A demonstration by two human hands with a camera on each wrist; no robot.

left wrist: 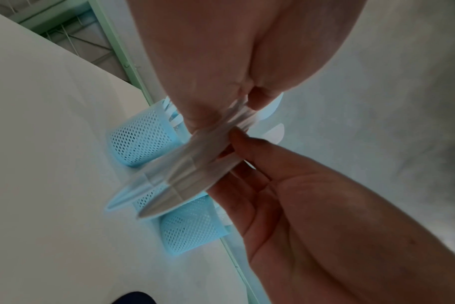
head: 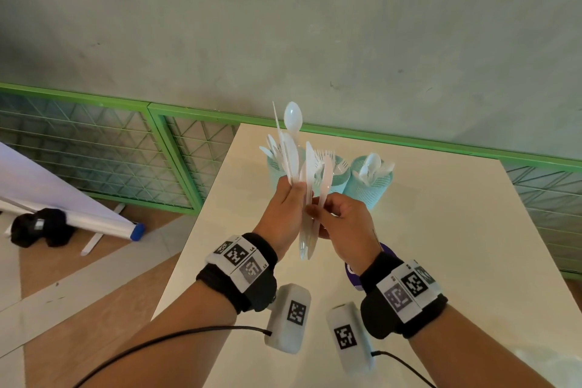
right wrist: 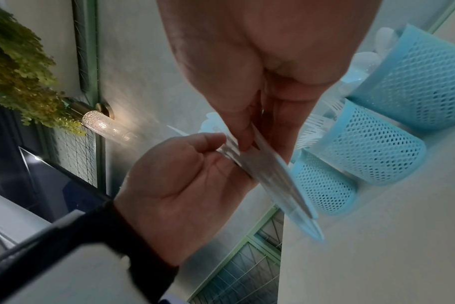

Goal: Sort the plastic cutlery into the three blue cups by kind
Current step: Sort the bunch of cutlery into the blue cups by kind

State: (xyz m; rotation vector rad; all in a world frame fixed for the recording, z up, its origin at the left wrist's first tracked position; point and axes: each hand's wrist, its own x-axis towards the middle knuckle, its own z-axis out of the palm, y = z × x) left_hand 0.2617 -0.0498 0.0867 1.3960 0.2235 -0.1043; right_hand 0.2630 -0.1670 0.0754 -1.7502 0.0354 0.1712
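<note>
White plastic cutlery (head: 307,186): left hand (head: 283,214) grips bundle, right hand (head: 346,224) pinches it.

A plain indoor room, seemingly a staged recording space rather than a kitchen; a white worktop (head: 409,246) stands against a bare grey plaster wall (head: 283,25); green mesh panels (head: 94,148) line the wall's foot beside the worktop; a rolled banner (head: 78,214) lies on the wood floor (head: 94,309) left of the worktop.
</note>
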